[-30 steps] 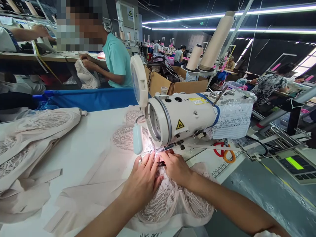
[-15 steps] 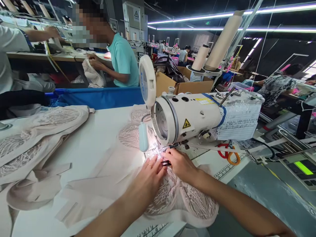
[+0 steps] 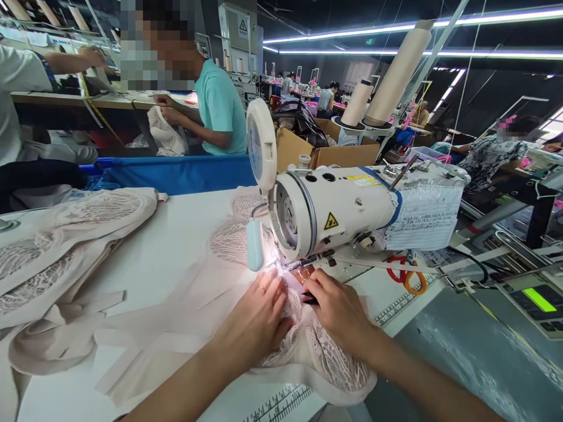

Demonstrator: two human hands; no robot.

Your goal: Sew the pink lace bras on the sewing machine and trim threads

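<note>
We see two bare hands pressing on a soft, pale pink lace garment [image 3: 325, 357] that lies on the white sewing table [image 3: 167, 258], right under the front end of a big white sewing machine [image 3: 334, 217].

The left hand [image 3: 259, 319] lies flat on the cloth with its fingers spread out and a thin ring on one finger. It is not wrapped around anything.

The right hand [image 3: 341, 310] is close beside it, almost touching. Its fingers are curled around a small black tool [image 3: 309, 299], and the hand rests on the lace too. We cannot tell just what the tool is.

A little lamp on the machine shines bright on the cloth in front of the fingertips.

More pink lace pieces [image 3: 65, 246] are piled at the left side of the table. Scissors with red and orange handles [image 3: 407, 272] lie to the right, behind the machine. A person in a teal shirt [image 3: 220, 108] sits at another table farther back.
</note>
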